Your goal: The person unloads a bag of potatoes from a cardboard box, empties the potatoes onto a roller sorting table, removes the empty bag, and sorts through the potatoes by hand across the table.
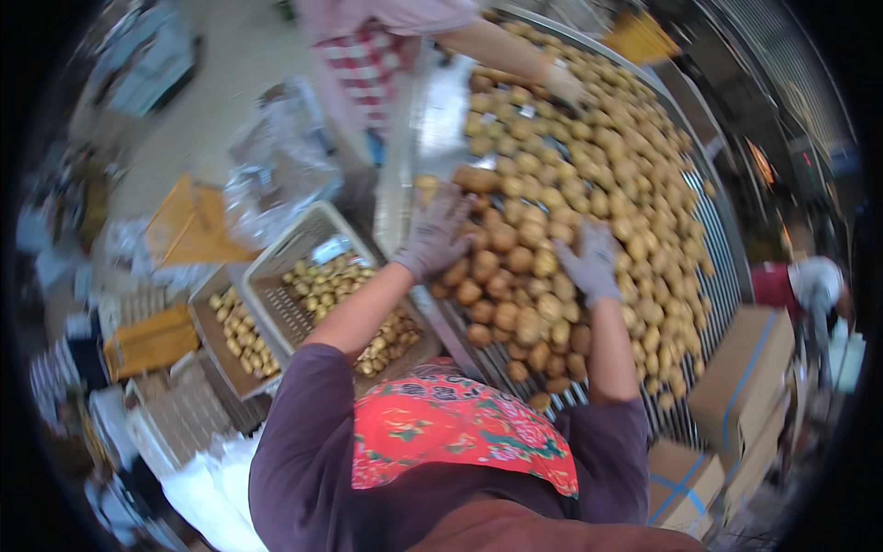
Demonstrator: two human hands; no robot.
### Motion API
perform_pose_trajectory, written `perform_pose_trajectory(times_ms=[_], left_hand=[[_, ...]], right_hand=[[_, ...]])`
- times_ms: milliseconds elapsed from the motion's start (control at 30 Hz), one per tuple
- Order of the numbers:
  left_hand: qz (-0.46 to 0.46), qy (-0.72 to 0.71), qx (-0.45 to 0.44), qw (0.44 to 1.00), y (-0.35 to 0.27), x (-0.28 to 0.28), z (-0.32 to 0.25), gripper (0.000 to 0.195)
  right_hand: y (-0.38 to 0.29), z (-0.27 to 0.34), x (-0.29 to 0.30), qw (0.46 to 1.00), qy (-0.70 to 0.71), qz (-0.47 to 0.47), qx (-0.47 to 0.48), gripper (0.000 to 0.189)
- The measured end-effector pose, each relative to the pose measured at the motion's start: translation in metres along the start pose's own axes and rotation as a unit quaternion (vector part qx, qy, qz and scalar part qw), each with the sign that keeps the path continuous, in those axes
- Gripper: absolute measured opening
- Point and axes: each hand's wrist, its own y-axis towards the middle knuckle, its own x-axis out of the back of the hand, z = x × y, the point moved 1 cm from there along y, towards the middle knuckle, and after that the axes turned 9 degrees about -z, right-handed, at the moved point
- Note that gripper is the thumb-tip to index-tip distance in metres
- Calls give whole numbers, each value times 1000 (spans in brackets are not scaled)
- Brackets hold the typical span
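Brown, rounded produce (528, 265), kiwifruit or potatoes, lies heaped on a sorting table of metal rollers (576, 395). My left hand (436, 234), in a grey glove, rests at the heap's left side with its fingers apart against the produce. On the heap's nearer middle lies my right hand (592, 261), gloved too, thumb spread and fingers forward. Neither hand is closed around a piece, as far as I can see. Darker brown pieces (502, 237) lie between my hands; paler ones (648, 234) spread to the right.
A co-worker's gloved hand (569, 86) reaches into the heap's far part. At my left stand a plastic crate (265, 286) and a carton (207, 303), both holding produce. Taped cardboard boxes (741, 366) are stacked at right. Another person (804, 283) bends beyond them.
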Motion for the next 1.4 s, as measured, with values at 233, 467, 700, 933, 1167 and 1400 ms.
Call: perform_pose_trajectory(times_ms=[233, 467, 700, 933, 1167, 1400], left_hand=[[160, 17, 102, 982, 82, -22, 8, 80], [242, 126, 113, 956, 138, -48, 61, 68], [148, -37, 228, 962, 143, -54, 91, 61], [41, -213, 141, 966, 87, -4, 68, 52], [-9, -36, 0, 999, -22, 33, -3, 68], [219, 55, 198, 954, 12, -2, -44, 83]], right_hand=[[35, 3, -36, 995, -61, 76, -17, 78], [96, 44, -39, 966, 15, 167, -197, 82], [146, 60, -40, 921, 223, 177, -266, 85], [76, 58, 11, 869, 464, 170, 13, 67], [-87, -16, 31, 983, 144, -98, 50, 77], [-93, 28, -14, 980, 163, -114, 30, 93]])
